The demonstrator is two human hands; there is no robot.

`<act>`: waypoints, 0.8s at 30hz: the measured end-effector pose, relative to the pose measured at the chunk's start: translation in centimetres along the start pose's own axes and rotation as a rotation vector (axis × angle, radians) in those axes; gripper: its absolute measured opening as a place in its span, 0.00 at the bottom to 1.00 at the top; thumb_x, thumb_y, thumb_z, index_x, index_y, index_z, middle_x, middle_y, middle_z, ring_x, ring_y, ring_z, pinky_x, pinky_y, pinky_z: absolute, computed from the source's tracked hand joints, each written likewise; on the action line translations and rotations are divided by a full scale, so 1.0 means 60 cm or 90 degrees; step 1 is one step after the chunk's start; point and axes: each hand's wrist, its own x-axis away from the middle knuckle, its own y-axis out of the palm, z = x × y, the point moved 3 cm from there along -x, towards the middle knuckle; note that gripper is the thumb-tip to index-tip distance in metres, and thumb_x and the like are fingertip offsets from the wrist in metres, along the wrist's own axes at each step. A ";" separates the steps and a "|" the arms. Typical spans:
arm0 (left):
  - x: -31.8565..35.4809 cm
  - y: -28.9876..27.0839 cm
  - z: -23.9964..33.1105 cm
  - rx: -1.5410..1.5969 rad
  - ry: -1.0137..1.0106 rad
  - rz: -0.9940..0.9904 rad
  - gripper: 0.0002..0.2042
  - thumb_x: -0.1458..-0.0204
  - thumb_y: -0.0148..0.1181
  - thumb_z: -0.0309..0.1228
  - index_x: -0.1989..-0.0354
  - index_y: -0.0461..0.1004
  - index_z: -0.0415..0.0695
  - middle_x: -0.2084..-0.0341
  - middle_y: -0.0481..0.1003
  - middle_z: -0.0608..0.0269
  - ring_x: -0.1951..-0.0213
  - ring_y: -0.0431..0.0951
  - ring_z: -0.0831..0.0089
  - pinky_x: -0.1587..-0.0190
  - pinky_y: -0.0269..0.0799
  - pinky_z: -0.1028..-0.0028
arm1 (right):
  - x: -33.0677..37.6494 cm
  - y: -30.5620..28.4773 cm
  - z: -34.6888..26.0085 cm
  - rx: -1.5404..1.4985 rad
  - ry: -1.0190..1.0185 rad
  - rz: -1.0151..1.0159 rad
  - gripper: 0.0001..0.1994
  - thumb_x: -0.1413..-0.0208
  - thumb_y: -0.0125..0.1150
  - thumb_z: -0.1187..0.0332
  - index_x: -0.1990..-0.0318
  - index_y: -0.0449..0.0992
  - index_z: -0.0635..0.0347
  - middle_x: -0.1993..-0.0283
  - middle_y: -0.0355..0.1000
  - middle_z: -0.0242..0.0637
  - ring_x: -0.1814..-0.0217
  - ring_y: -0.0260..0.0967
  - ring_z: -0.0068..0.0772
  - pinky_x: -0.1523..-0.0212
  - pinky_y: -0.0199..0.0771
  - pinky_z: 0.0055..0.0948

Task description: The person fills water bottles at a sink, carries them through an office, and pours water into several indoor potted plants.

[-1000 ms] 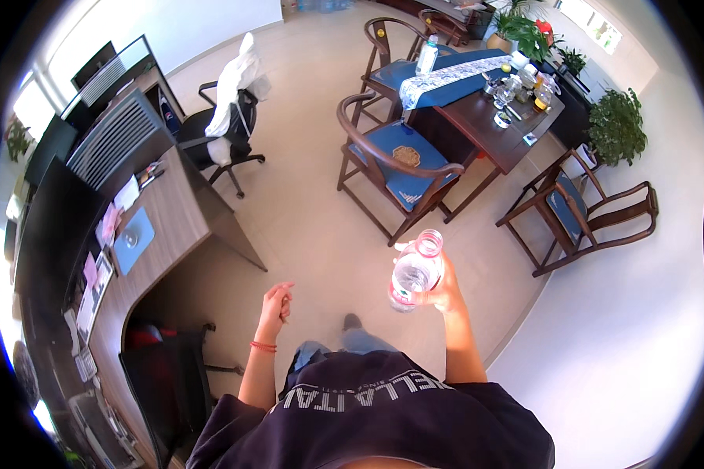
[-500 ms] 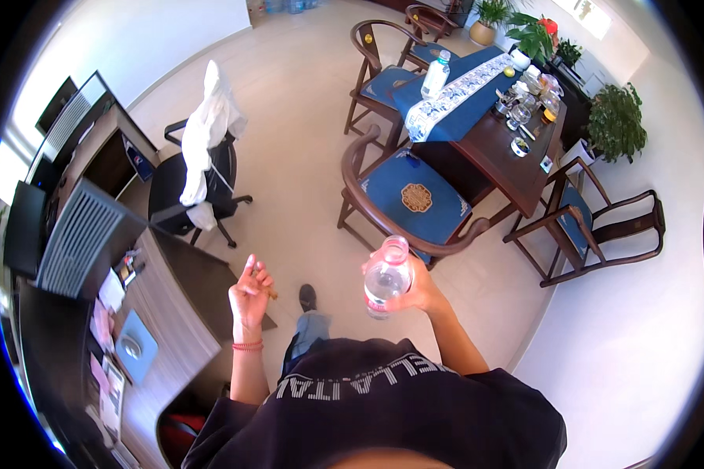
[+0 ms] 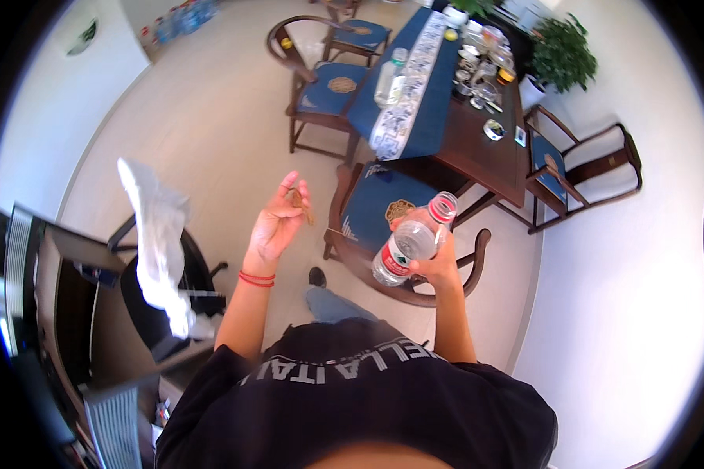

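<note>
Nearer the dark tabletop point(image 3: 489, 162) than a moment ago, both hands have moved forward with the person, and the clear bottle point(image 3: 413, 244) now shows over the blue-seated chair point(image 3: 368, 195). The right hand point(image 3: 440, 266) wraps round this bottle, uncapped and tilted. The left hand point(image 3: 278, 223), palm showing, pinches a small brown item point(image 3: 300, 205), apart from the bottle. Another bottle point(image 3: 390, 80) stands on the blue cloth point(image 3: 424, 142).
</note>
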 end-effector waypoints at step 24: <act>-0.526 -0.243 0.460 -0.092 -0.190 0.143 0.06 0.46 0.50 0.21 0.60 0.68 0.40 0.57 0.69 0.56 0.53 0.70 0.68 0.52 0.71 0.72 | -0.592 0.060 0.161 -0.020 -0.013 0.289 0.40 0.78 0.77 0.59 0.52 0.66 0.66 0.56 0.70 0.42 0.53 0.67 0.32 0.51 0.66 0.31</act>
